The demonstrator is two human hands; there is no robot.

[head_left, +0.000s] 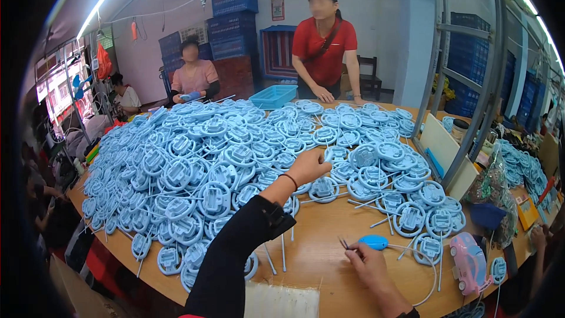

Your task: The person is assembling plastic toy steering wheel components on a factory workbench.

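My left hand (311, 166) reaches out over a large heap of light blue plastic wheel-shaped parts (215, 199), each round with a thin stem. Its fingers are curled closed beside the parts; what they hold, if anything, is hidden. Near the table's front, my right hand (369, 266) pinches a small dark pronged piece (344, 242), too thin to make out clearly. Just beyond those fingers lies a bright blue oval piece (374, 242), with a pale cable (436, 268) curving away to the right.
A wooden table (329, 285) carries the heap. A pink toy car (469, 262) stands at the right, near a metal frame (491, 76). Across the table are a person in red (325, 44), a seated person in pink (194, 70), and a blue basket (273, 96).
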